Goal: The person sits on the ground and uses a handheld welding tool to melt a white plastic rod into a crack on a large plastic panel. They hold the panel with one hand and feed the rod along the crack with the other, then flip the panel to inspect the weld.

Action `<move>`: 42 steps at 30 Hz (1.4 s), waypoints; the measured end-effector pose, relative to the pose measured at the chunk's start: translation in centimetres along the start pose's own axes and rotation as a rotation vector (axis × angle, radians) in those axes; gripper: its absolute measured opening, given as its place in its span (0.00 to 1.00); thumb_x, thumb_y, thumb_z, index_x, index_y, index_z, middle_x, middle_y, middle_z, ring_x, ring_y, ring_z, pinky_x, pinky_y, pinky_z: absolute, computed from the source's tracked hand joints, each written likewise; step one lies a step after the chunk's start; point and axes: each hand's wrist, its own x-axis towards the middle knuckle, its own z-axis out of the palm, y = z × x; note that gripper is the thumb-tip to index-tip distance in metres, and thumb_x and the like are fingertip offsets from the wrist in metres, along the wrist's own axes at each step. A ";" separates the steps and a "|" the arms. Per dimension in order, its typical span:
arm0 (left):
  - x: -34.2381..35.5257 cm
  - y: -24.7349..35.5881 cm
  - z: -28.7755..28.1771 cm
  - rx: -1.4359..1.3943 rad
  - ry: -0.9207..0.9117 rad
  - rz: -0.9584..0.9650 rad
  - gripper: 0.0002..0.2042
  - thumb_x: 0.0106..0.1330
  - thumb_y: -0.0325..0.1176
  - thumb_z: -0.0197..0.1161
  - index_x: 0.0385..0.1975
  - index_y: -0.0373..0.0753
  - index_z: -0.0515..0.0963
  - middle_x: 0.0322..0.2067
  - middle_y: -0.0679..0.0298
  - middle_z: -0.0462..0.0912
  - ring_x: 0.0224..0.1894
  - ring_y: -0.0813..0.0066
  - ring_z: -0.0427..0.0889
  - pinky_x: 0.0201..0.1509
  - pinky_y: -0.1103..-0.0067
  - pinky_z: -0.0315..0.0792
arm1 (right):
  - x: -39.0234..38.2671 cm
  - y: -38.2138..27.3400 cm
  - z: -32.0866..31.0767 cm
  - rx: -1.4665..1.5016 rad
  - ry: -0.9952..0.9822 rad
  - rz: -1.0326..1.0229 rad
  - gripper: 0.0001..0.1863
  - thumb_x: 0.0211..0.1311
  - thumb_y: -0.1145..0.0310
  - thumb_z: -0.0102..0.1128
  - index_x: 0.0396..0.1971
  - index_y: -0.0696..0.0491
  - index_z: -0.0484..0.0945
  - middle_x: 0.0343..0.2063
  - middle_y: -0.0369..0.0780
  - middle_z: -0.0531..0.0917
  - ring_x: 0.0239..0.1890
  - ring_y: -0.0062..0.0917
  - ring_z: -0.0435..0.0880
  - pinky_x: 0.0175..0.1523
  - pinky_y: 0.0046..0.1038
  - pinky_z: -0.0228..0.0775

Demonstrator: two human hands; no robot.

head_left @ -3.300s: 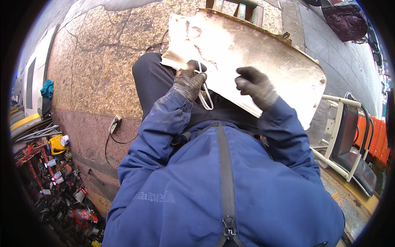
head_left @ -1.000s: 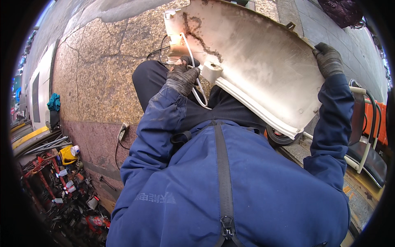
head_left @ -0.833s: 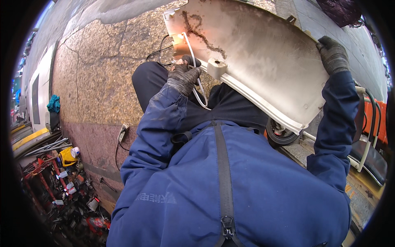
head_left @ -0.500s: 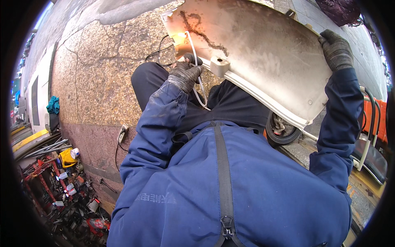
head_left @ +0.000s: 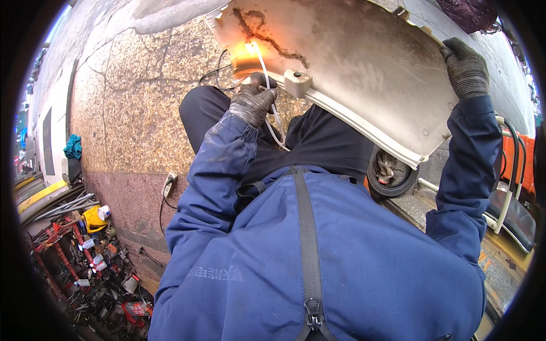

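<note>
A large off-white plastic panel (head_left: 369,68) rests tilted across my knees, a rough dark seam (head_left: 278,49) running over its upper left. My left hand (head_left: 250,105), in a dark glove, is closed on a thin white rod (head_left: 260,59) and a black handle (head_left: 264,80), probably of a heating tool. The rod's upper tip meets the panel in a bright orange glow near the seam's left side; the tool's front end is hidden. A block-shaped boss (head_left: 298,85) stands on the panel's near rim. My gloved right hand (head_left: 466,69) grips the panel's right edge.
A black cord (head_left: 216,71) lies past my left knee, and a power socket (head_left: 169,183) on the ground to my left. Tools and scraps fill a red rack (head_left: 68,258) at lower left. A small wheel (head_left: 392,176) and a black-seated chair (head_left: 512,221) are on the right.
The panel has shifted slightly left, and the glow at the rod's tip is now over a different spot, nearer the seam. My left hand has moved a little left; the right stays on the edge.
</note>
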 end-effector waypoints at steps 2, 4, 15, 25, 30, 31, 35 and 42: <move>0.2 0.0 -0.2 0.028 0.011 0.002 0.09 0.55 0.23 0.60 0.37 0.37 0.75 0.22 0.67 0.76 0.21 0.79 0.75 0.25 0.83 0.70 | 0.0 -0.1 0.0 0.011 0.010 0.004 0.15 0.60 0.58 0.57 0.40 0.51 0.79 0.33 0.45 0.83 0.36 0.36 0.82 0.44 0.32 0.71; 0.4 0.3 -0.6 0.109 0.019 -0.028 0.09 0.55 0.23 0.61 0.37 0.37 0.75 0.22 0.67 0.76 0.21 0.79 0.75 0.25 0.83 0.70 | -0.1 -0.2 0.1 0.046 0.021 0.025 0.15 0.60 0.57 0.57 0.40 0.51 0.79 0.32 0.45 0.83 0.36 0.36 0.82 0.43 0.32 0.71; 1.1 0.2 -1.5 0.193 0.042 0.035 0.08 0.55 0.23 0.61 0.35 0.36 0.75 0.22 0.67 0.76 0.21 0.79 0.75 0.24 0.81 0.71 | 0.0 -0.5 0.0 -0.009 0.003 0.027 0.14 0.60 0.57 0.57 0.40 0.50 0.80 0.32 0.44 0.83 0.35 0.34 0.82 0.43 0.31 0.71; 0.8 0.5 -1.5 0.140 0.031 -0.005 0.09 0.54 0.22 0.61 0.36 0.36 0.75 0.22 0.67 0.76 0.20 0.78 0.75 0.23 0.82 0.71 | 0.1 -0.4 0.3 0.031 0.024 0.032 0.15 0.59 0.56 0.58 0.40 0.50 0.80 0.31 0.43 0.83 0.34 0.32 0.82 0.42 0.30 0.71; 0.8 0.9 -1.3 0.198 0.031 -0.025 0.09 0.55 0.23 0.60 0.36 0.36 0.75 0.22 0.68 0.75 0.21 0.79 0.75 0.23 0.82 0.71 | 0.1 -0.6 0.2 -0.005 0.030 0.009 0.15 0.59 0.56 0.57 0.40 0.49 0.80 0.31 0.43 0.83 0.34 0.33 0.82 0.43 0.31 0.71; 0.7 1.1 -1.2 0.206 0.032 -0.054 0.09 0.55 0.23 0.60 0.36 0.37 0.75 0.22 0.68 0.75 0.21 0.79 0.75 0.23 0.82 0.71 | 0.0 -0.7 0.2 0.015 0.033 0.034 0.15 0.59 0.56 0.57 0.40 0.49 0.80 0.32 0.43 0.83 0.34 0.33 0.82 0.43 0.31 0.71; -0.8 2.4 0.1 0.118 -0.092 0.007 0.09 0.56 0.25 0.60 0.37 0.37 0.75 0.24 0.68 0.75 0.22 0.81 0.74 0.26 0.82 0.71 | 0.1 -0.8 0.0 0.022 -0.036 0.062 0.16 0.59 0.55 0.55 0.41 0.48 0.79 0.35 0.44 0.82 0.40 0.38 0.81 0.47 0.35 0.70; -2.4 3.8 0.4 -0.104 -0.368 -0.027 0.09 0.57 0.26 0.60 0.37 0.39 0.71 0.26 0.69 0.73 0.28 0.82 0.71 0.30 0.82 0.68 | 0.4 -0.3 0.3 0.007 -0.006 0.023 0.15 0.60 0.56 0.55 0.42 0.48 0.79 0.36 0.44 0.82 0.41 0.37 0.81 0.47 0.34 0.70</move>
